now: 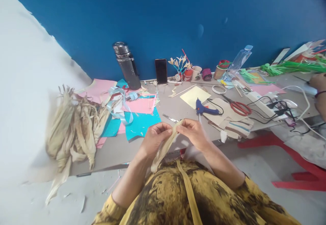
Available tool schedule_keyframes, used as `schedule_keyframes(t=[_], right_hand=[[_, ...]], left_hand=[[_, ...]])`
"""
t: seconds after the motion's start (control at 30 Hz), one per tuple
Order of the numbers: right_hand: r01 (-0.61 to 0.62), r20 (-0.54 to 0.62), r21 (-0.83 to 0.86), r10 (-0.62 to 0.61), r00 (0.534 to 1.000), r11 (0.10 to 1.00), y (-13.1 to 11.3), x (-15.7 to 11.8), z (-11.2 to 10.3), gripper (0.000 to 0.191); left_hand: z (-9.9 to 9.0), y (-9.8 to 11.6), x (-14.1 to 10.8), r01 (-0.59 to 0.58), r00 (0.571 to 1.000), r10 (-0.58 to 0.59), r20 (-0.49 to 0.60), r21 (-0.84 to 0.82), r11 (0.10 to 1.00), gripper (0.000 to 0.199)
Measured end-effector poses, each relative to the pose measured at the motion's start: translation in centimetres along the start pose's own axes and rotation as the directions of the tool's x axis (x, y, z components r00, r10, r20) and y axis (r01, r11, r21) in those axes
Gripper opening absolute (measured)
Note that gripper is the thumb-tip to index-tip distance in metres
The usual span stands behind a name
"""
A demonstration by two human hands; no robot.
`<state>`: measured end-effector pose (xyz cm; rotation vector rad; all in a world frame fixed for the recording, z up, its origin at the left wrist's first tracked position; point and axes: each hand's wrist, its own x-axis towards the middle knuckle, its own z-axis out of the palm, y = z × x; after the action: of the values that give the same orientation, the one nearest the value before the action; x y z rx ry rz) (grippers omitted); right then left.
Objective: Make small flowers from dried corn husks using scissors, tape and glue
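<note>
Pinched between the fingers of my left hand (pixel 156 136) and my right hand (pixel 195 134) is a pale, dried corn husk strip (pixel 163 149). It hangs from my fingertips down toward my lap, in front of the table's edge. Both hands are closed on its upper end, close together. Just behind them a small metal blade (pixel 170 118) lies on the table, partly hidden by my fingers. A bundle of dried corn husks (pixel 61 130) lies at the left end of the table. Right of my hands rests a blue glue gun (pixel 205 108).
Blue paper (pixel 139 124), a grey flask (pixel 127 68), a phone (pixel 161 71) and husk flowers (pixel 180 63) stand or lie behind. Red-handled scissors (pixel 239 107) and a power strip (pixel 262 104) with cables are on the right. Another person's hand (pixel 318 82) shows at the right edge.
</note>
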<state>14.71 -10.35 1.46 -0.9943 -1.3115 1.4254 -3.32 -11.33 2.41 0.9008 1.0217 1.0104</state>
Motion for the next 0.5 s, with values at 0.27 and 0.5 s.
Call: schedule_keyframes(t=[0.27, 0.5], right_hand=[[-0.107, 0.031, 0.191, 0.103, 0.994, 0.976, 0.4, 0.0, 0.7, 0.029], [-0.23, 0.043, 0.37, 0.231, 0.972, 0.9, 0.5, -0.1, 1.3, 0.022]], left_hand=[[0.7, 0.2, -0.6, -0.077, 0.996, 0.086, -0.011, 0.355, 0.932, 0.026], [1.1, -0.3, -1.0, -0.161, 0.987, 0.151, 0.058, 0.459, 0.874, 0.03]])
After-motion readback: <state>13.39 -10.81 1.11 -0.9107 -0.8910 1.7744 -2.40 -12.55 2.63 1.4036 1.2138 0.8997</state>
